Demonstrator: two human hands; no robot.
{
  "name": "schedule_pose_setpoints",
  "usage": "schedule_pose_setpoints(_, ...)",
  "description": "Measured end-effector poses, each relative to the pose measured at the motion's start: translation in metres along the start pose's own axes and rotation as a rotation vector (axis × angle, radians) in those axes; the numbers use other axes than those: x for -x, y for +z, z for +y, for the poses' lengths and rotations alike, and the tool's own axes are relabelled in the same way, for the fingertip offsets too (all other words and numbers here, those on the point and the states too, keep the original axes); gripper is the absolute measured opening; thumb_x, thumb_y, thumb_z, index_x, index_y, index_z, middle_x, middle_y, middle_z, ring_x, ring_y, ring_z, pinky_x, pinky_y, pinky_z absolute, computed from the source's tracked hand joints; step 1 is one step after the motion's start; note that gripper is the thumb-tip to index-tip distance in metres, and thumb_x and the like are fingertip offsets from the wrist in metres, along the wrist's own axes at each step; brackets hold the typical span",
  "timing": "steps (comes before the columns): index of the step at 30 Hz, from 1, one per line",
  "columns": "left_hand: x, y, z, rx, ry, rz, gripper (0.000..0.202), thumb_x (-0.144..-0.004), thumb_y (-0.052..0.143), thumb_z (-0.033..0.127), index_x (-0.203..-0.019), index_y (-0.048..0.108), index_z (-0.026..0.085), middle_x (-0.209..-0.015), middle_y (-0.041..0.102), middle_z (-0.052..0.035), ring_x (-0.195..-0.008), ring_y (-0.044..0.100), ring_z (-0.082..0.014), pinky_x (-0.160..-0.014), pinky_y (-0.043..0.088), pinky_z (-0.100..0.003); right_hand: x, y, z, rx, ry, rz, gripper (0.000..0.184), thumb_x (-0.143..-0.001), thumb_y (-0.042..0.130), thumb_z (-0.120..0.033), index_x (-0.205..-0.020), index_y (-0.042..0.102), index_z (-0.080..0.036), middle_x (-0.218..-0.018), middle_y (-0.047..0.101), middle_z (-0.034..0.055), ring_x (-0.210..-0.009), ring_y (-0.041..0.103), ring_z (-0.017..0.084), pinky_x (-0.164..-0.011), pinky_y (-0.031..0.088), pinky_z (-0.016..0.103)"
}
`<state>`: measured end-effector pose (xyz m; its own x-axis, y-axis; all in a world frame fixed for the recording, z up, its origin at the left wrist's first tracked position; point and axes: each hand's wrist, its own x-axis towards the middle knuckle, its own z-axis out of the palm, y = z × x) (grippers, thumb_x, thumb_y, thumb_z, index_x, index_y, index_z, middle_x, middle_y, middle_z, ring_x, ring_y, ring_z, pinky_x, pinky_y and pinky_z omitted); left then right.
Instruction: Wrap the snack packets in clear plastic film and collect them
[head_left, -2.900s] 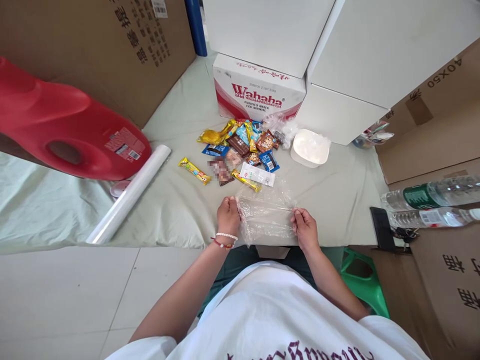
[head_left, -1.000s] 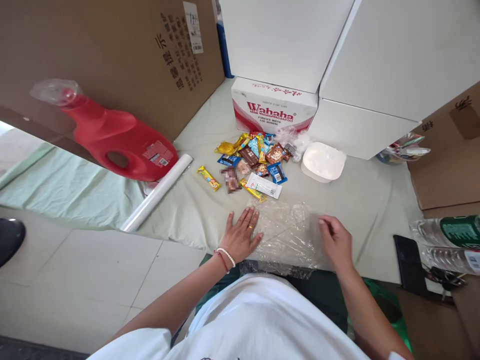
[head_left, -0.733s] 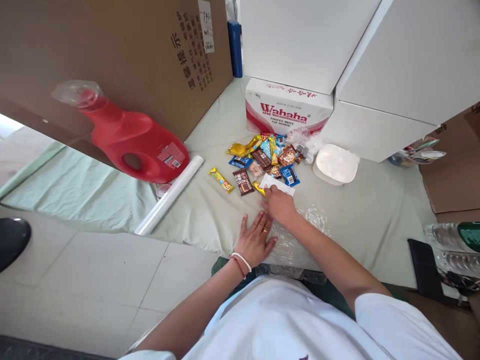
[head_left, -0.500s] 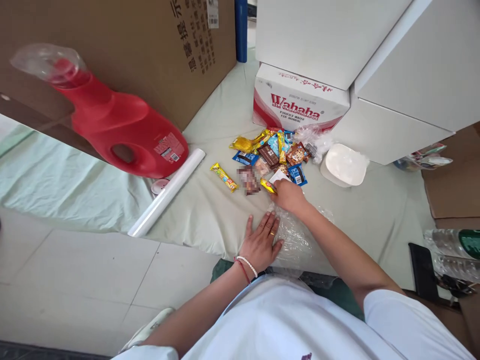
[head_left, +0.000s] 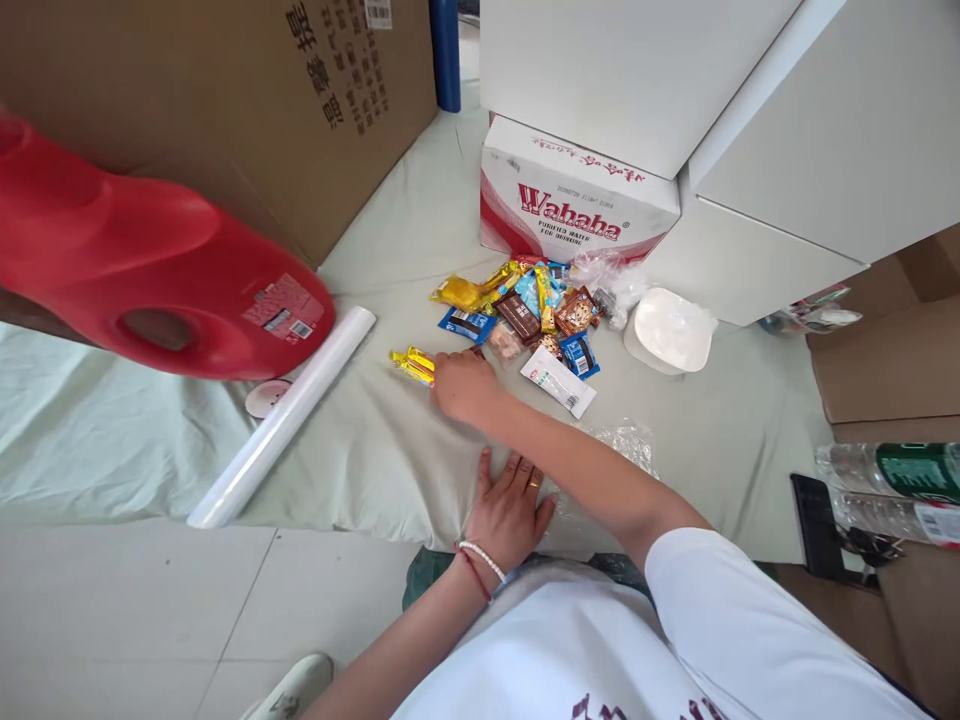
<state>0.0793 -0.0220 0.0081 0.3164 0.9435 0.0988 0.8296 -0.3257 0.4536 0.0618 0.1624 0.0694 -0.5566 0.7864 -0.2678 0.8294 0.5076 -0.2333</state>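
Note:
My left hand lies flat, fingers spread, on the left edge of a clear plastic film sheet spread on the pale green cloth. My right arm crosses over it, and my right hand is closed at yellow snack bars on the cloth, its fingers curled over their right end. A pile of small wrapped snacks lies just beyond. A white sachet rests to the right of my right hand.
A red detergent jug and a roll of clear film lie at the left. A Wahaha carton, white boxes and a white bowl stand behind. Water bottles and a black phone lie at right.
Both hands first held the film stretched; the left hand then flattened on it. My right hand reached across to the snacks, picked at a yellow bar, and moved left to the other yellow bar.

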Motion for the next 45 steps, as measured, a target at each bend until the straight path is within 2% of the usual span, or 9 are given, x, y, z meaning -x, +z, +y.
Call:
schedule_pose_setpoints(4,-0.001,-0.002,0.001,-0.017,0.005,0.006,0.058,-0.105,0.043,0.047,-0.155,0.050,0.020,-0.161,0.048,-0.0141,-0.153,0.042,-0.0313,-0.132,-0.001,-0.062,0.013,-0.024,0.035,-0.065,0.066,-0.043,0.038,-0.094,0.058,-0.043,-0.120,0.063,-0.015,-0.112,0.075,0.0144,-0.104,0.070,0.031,-0.087,0.054,0.038)
schedule_pose_setpoints(10,-0.001,0.001,0.000,-0.045,0.007,-0.010,0.063,-0.105,0.042,0.049,-0.161,0.042,0.021,-0.168,0.037,-0.0117,-0.158,0.032,-0.0291,-0.132,0.001,-0.061,0.007,-0.063,0.118,-0.086,0.468,0.433,0.040,-0.102,0.042,-0.039,-0.127,0.052,-0.009,-0.123,0.066,0.0219,-0.116,0.063,0.037,-0.095,0.051,0.048)
schedule_pose_setpoints(18,-0.001,-0.003,0.001,-0.065,-0.013,-0.067,0.064,-0.106,0.036,0.051,-0.163,0.036,0.022,-0.169,0.033,-0.0118,-0.160,0.029,-0.0280,-0.132,0.001,-0.062,-0.007,-0.048,0.151,-0.116,0.539,0.360,0.040,-0.099,0.053,-0.022,-0.135,0.045,-0.007,-0.121,0.069,0.0224,-0.115,0.065,0.035,-0.097,0.049,0.050)
schedule_pose_setpoints(23,-0.003,0.000,0.000,-0.080,-0.017,-0.064,0.068,-0.106,0.034,0.055,-0.165,0.032,0.020,-0.171,0.028,-0.0127,-0.161,0.026,-0.0283,-0.130,-0.004,-0.064,0.093,-0.061,0.153,-0.235,0.306,0.516,0.043,-0.094,0.057,-0.033,-0.133,0.050,-0.017,-0.114,0.072,0.0130,-0.102,0.068,0.031,-0.088,0.051,0.043)
schedule_pose_setpoints(28,-0.016,0.001,-0.007,-0.104,0.009,-0.056,0.068,-0.105,0.038,0.053,-0.164,0.034,0.019,-0.171,0.028,-0.0142,-0.160,0.029,-0.0316,-0.128,-0.006,-0.069,0.228,-0.014,0.143,-0.330,0.107,0.211,0.036,-0.087,0.065,-0.033,-0.121,0.058,-0.022,-0.102,0.075,0.0049,-0.085,0.068,0.022,-0.074,0.046,0.030)
schedule_pose_setpoints(31,-0.021,0.000,-0.012,-0.129,0.041,-0.064,0.069,-0.104,0.039,0.053,-0.164,0.034,0.019,-0.171,0.027,-0.0154,-0.159,0.029,-0.0326,-0.126,-0.009,-0.070,0.274,0.029,0.156,-0.316,0.257,0.088,0.035,-0.087,0.065,-0.029,-0.121,0.060,-0.022,-0.101,0.076,0.0050,-0.082,0.068,0.021,-0.069,0.042,0.027)
schedule_pose_setpoints(36,-0.014,0.000,-0.018,-0.194,0.091,-0.074,0.071,-0.105,0.038,0.054,-0.166,0.028,0.019,-0.172,0.025,-0.0166,-0.160,0.028,-0.0328,-0.124,-0.013,-0.072,0.299,0.048,0.186,-0.260,0.580,0.246,0.033,-0.091,0.061,-0.029,-0.123,0.060,-0.020,-0.103,0.076,0.0073,-0.083,0.068,0.023,-0.066,0.039,0.028)
schedule_pose_setpoints(39,-0.011,0.001,-0.019,-0.234,0.081,-0.089,0.071,-0.105,0.036,0.055,-0.165,0.029,0.019,-0.172,0.024,-0.0172,-0.160,0.028,-0.0343,-0.123,-0.011,-0.075,0.297,0.038,0.181,-0.222,0.460,0.266,0.033,-0.092,0.061,-0.028,-0.124,0.060,-0.021,-0.108,0.075,0.0076,-0.090,0.069,0.024,-0.069,0.041,0.029)
schedule_pose_setpoints(45,-0.014,0.001,-0.016,-0.286,0.041,-0.133,0.065,-0.105,0.035,0.046,-0.165,0.032,0.020,-0.173,0.023,-0.0154,-0.160,0.028,-0.0329,-0.124,-0.003,-0.075,0.277,0.038,0.148,0.018,-0.040,0.035,0.036,-0.096,0.066,-0.035,-0.130,0.062,-0.022,-0.139,0.064,0.0105,-0.098,0.070,0.025,-0.070,0.044,0.031)
